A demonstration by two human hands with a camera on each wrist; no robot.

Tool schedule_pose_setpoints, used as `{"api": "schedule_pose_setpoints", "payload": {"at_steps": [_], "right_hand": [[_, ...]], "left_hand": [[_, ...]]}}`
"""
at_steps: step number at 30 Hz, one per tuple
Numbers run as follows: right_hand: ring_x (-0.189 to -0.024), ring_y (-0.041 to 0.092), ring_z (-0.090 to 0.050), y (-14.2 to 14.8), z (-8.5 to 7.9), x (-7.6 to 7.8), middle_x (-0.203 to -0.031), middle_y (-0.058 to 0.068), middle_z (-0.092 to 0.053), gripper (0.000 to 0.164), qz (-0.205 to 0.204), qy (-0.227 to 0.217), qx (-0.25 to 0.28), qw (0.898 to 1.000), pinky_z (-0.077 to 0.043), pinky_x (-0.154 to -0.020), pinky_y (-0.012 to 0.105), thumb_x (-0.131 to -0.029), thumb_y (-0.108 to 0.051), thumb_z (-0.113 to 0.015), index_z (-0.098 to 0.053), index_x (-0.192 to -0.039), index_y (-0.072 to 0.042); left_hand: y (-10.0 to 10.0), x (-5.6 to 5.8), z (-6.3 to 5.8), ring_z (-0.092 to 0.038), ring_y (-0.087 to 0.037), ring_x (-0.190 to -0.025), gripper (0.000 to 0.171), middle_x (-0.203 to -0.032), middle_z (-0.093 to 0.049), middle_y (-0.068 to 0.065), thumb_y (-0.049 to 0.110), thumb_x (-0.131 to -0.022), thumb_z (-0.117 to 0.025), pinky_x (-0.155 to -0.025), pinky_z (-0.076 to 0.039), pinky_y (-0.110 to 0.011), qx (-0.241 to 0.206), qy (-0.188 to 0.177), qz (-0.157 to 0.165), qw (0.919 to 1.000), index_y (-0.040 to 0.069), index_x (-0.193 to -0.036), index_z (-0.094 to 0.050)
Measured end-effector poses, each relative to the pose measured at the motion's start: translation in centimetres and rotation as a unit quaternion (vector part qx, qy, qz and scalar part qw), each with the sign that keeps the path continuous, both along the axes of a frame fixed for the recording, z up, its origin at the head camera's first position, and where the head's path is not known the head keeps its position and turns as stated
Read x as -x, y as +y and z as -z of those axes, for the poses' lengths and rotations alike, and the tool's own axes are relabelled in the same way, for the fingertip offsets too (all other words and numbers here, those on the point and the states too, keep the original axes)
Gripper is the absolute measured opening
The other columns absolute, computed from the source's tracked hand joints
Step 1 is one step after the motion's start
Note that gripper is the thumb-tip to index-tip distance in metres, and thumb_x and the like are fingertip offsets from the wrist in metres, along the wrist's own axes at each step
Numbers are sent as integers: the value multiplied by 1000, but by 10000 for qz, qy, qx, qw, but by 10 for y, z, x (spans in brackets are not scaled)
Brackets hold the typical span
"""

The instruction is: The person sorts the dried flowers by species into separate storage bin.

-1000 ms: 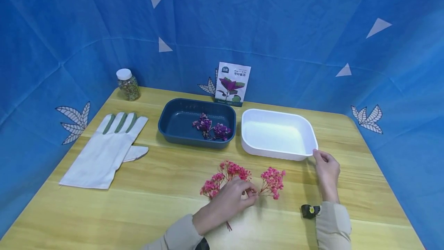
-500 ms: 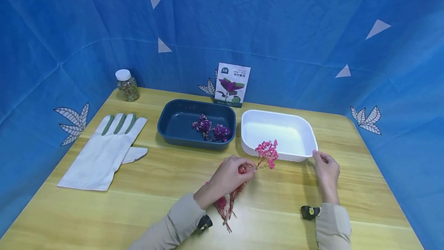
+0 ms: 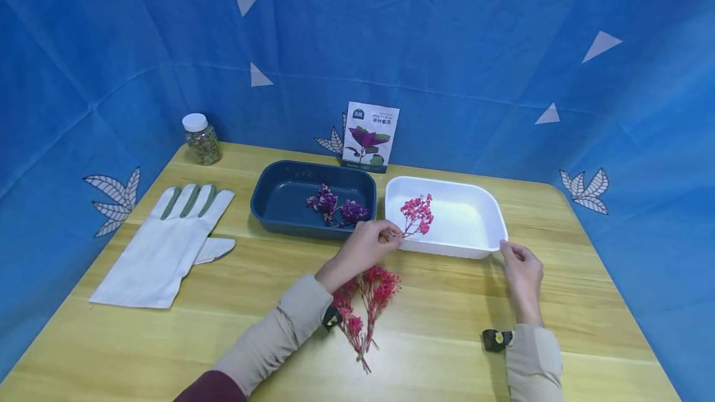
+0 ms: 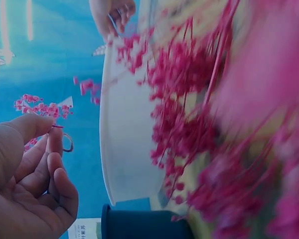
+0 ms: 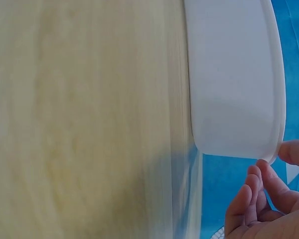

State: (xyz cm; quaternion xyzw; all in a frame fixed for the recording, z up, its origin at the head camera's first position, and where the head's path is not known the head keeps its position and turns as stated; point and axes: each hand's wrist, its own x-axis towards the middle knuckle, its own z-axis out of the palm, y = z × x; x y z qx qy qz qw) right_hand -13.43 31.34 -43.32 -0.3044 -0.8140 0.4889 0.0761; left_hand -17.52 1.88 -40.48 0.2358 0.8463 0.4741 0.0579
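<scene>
Between thumb and forefinger my left hand (image 3: 370,244) pinches the stem of a pink dried flower sprig (image 3: 418,212). The sprig's blossoms are over the left part of a white tray (image 3: 466,250). In the left wrist view the pinched stem shows at the fingertips of the left hand (image 4: 37,174). My right hand (image 3: 524,268) pinches the tray's near right corner, thumb on the rim and forefinger against the outer wall, as the right wrist view shows. More pink dried flowers (image 3: 380,290) lie on the table below my left wrist, partly hidden by the forearm.
Left of the white tray stands a dark blue tray (image 3: 279,225) holding purple dried flowers (image 3: 323,200). A seed packet (image 3: 370,138) leans against the blue curtain behind. White gloves (image 3: 162,253) and a lidded jar (image 3: 202,141) are at the left of the wooden table (image 3: 436,340).
My left hand has lifted the pink sprig off the table and carried it forward to the white tray. The right hand has kept its hold on the tray's corner.
</scene>
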Motion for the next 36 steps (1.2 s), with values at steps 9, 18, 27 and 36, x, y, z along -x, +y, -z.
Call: {"api": "schedule_pose_setpoints", "payload": {"at_steps": [9, 18, 27, 36], "right_hand": [[-101, 19, -49, 0, 1, 2, -127, 19, -54, 59, -11, 56, -40, 10000, -41, -79, 26, -97, -46, -45, -52, -132, 1], [-110, 24, -48, 0, 1, 1, -131, 21, -52, 62, -65, -37, 47, 10000, -41, -81, 27, -97, -47, -43, -49, -134, 2], [-104, 20, -49, -1, 0, 1, -128, 19, -54, 60, -17, 1, 2, 10000, -40, -78, 25, -96, -47, -44, -51, -132, 2], [-103, 21, -48, 1, 2, 0, -127, 19, -53, 61, -10, -55, -37, 10000, -41, -77, 26, -97, -47, -44, -51, -133, 1]], "left_hand": [[10, 29, -6, -59, -8, -71, 15, -84, -69, -3, 17, -92, -63, -62, -47, -19, 322, 31, -63, 9995, 8, -100, -71], [21, 46, 1, -62, -13, -78, 19, -93, -71, -7, 20, -92, -64, -64, -48, -20, 706, -218, -257, 9969, 7, -104, -71], [21, 46, 3, -63, -15, -86, 24, -97, -70, -8, 19, -92, -65, -70, -51, -23, 611, -335, -230, 9973, 5, -109, -69], [20, 41, 2, -64, -18, -91, 24, -100, -70, -7, 20, -93, -63, -76, -52, -26, 447, -367, -138, 9982, 5, -110, -69]]}}
